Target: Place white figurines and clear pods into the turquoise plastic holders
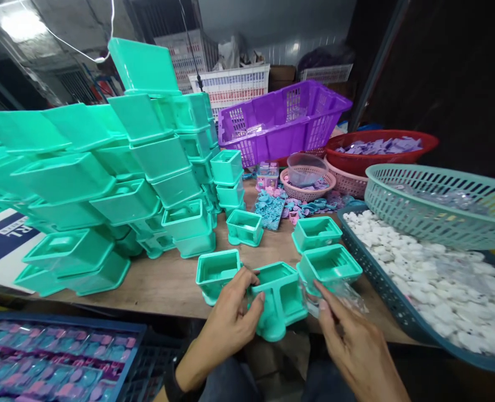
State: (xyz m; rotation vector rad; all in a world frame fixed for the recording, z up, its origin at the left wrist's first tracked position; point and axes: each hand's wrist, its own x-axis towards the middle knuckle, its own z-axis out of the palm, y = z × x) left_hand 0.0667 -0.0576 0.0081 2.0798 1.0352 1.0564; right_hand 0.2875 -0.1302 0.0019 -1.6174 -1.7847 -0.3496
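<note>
Watching through the head view, I log a turquoise-green plastic housing at the near edge of the brown wooden table, its open compartments facing up and its rounded foot pointing toward the camera. The left hand is at the housing's left side: fingers bent by the rim, thumb apart from forefinger; I cannot tell whether they clamp it. The right hand is just right of the housing, thumb and forefinger slightly apart at some clear, crinkled plastic film; whether they pinch it, I cannot tell.

Surroundings: one green open-topped box, partly behind the left hand; two more to the housing's right. Far left: a tall stack of green plastic boxes. Right: a dark teal perforated tray filled with small white pieces. Behind: a purple plastic crate.
</note>
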